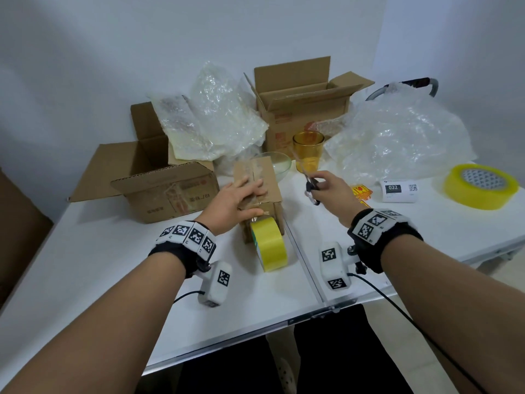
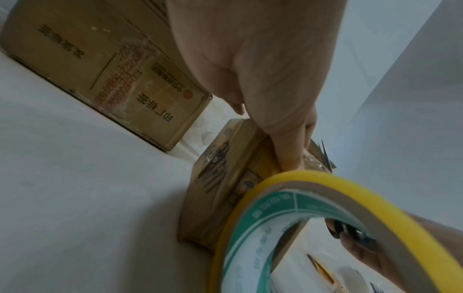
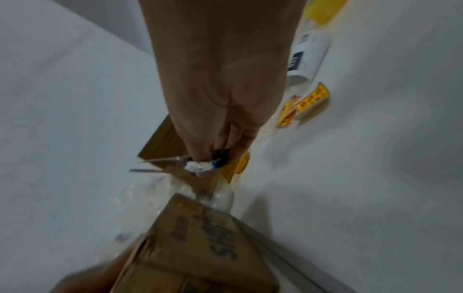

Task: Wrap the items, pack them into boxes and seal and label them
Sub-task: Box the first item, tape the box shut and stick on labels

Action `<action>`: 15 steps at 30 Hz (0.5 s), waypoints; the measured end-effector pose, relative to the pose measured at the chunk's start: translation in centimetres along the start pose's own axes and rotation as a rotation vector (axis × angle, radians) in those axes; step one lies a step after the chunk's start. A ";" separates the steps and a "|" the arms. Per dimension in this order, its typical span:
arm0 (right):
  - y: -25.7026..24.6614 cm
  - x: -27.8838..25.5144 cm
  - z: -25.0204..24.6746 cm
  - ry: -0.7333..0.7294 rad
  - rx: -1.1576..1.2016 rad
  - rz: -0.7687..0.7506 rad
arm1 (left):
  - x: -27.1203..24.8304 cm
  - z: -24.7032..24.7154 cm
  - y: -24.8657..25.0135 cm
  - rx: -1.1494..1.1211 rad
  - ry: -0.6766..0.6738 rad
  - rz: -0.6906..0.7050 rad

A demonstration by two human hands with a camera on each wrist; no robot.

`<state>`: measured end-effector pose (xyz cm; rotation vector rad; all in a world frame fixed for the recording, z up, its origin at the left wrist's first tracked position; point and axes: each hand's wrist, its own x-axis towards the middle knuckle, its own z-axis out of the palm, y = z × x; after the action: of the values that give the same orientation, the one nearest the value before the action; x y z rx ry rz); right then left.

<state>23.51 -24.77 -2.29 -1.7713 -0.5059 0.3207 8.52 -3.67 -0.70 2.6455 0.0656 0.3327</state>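
Observation:
A small closed cardboard box (image 1: 271, 180) stands mid-table with clear tape along its top seam. My left hand (image 1: 247, 191) lies flat on its lid, fingers straight, thumb at the front edge (image 2: 290, 156). A yellow tape roll (image 1: 268, 243) leans against the box's front, its strip still running up to the lid; it fills the lower right of the left wrist view (image 2: 288, 208). To the right of the box my right hand (image 1: 324, 184) grips black-handled scissors (image 1: 311, 190), held above the table. Their blades (image 3: 152, 164) stand apart.
An open box (image 1: 167, 191) lies left and a taller open box (image 1: 301, 109) stands behind. Bubble wrap heaps (image 1: 397, 140) lie at the back. An amber glass (image 1: 308, 152), a glass bowl (image 1: 279, 166), a white label (image 1: 399, 190), yellow stickers (image 1: 360, 193) and a second tape roll (image 1: 480, 189) sit right.

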 end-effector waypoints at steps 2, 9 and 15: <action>-1.6 -0.5 1.1 -0.096 -0.015 -0.097 | 0.3 -0.1 -0.3 0.015 0.006 0.045; -4.2 -1.0 5.0 -0.256 -0.408 -0.356 | 0.1 0.1 -0.2 -0.095 0.092 -0.042; -4.3 -1.2 5.1 -0.245 -0.770 -0.469 | -2.7 -0.4 -1.0 -0.368 0.228 -0.183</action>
<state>19.33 -20.25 0.53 -2.2719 -1.3262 -0.0051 5.85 -2.83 -1.42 2.2108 0.2893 0.5274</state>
